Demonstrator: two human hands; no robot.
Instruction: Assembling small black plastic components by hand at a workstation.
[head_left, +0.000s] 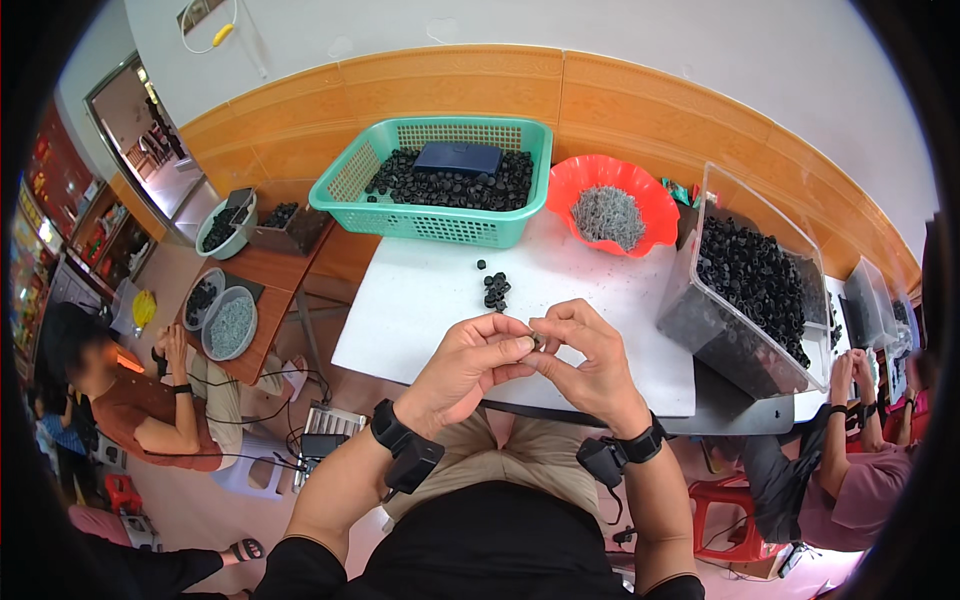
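Observation:
Over the front of the white tabletop, my left hand (462,368) and my right hand (590,362) meet with their fingertips pinched together. Between them they grip a small dark part (538,342), mostly covered by the fingers, so its exact kind is hidden. Just beyond my hands lies a little heap of small black round caps (495,290), with a single cap (481,265) apart from it. A red scalloped bowl (660,200) farther back holds many thin grey metal pieces (608,216).
A green basket (420,228) of black caps, with a dark blue box (458,157) on top, stands at the back. To the right is a clear bin (730,335) full of black parts. One person (150,410) sits at left by a brown table (275,320); others sit at right.

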